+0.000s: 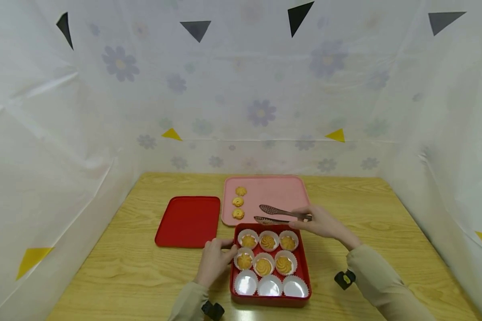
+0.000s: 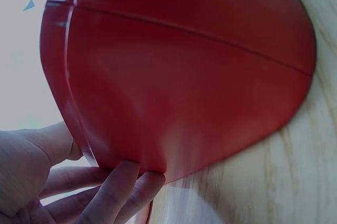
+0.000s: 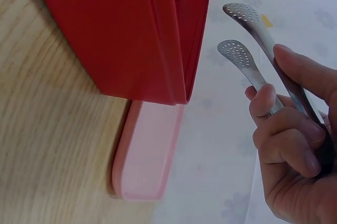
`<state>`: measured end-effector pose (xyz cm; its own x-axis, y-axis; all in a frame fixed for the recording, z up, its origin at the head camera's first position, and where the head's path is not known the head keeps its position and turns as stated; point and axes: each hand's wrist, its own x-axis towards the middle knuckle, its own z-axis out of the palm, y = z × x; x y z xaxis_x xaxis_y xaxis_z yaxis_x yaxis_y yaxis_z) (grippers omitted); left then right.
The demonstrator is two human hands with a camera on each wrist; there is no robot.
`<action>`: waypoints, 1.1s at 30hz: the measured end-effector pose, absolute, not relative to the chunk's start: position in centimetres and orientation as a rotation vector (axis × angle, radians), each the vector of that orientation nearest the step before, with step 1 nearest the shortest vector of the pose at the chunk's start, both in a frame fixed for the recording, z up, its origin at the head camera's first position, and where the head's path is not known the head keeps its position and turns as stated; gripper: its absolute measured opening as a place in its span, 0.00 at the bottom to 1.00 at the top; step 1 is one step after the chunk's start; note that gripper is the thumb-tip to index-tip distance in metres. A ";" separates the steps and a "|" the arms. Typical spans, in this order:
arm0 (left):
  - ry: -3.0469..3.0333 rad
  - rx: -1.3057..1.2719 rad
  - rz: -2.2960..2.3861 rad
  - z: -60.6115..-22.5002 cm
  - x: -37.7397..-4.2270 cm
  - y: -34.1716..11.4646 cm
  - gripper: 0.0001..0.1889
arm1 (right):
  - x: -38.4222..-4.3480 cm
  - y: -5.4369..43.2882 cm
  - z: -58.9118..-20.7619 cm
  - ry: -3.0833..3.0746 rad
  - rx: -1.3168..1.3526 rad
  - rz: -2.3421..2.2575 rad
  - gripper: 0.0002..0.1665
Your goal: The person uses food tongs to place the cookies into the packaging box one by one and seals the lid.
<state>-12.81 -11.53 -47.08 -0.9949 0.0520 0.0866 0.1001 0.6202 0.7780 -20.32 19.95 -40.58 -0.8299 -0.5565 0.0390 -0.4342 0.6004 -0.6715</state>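
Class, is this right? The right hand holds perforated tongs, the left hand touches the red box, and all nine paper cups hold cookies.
Not quite: the head view shows only six paper cups holding cookies; the nearest three are empty. The right hand holds perforated tongs, and the left hand touches the red box.

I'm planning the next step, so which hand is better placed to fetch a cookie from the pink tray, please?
Probably the right hand: it holds empty tongs pointing towards the cookies on the tray, while the left hand touches the box.
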 end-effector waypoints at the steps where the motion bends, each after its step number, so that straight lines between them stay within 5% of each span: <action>1: -2.779 -0.129 -1.339 -47.1 -12.8 -11.5 0.16 | -20.5 19.8 -40.5 2.661 -0.834 -1.029 0.23; 7: -2.792 -0.121 -1.342 -47.0 -12.8 -11.5 0.16 | -21.7 18.6 -40.0 2.619 -0.910 -1.017 0.10; 33: -2.779 -0.131 -1.308 -47.0 -12.9 -11.6 0.15 | -26.4 13.1 -39.2 2.662 -0.806 -0.676 0.11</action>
<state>-12.87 -11.60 -46.95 -0.9942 0.0484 0.0965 0.1052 0.6347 0.7656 -26.39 13.06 -39.21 -0.8057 -0.5788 -0.1260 -0.4484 0.7349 -0.5088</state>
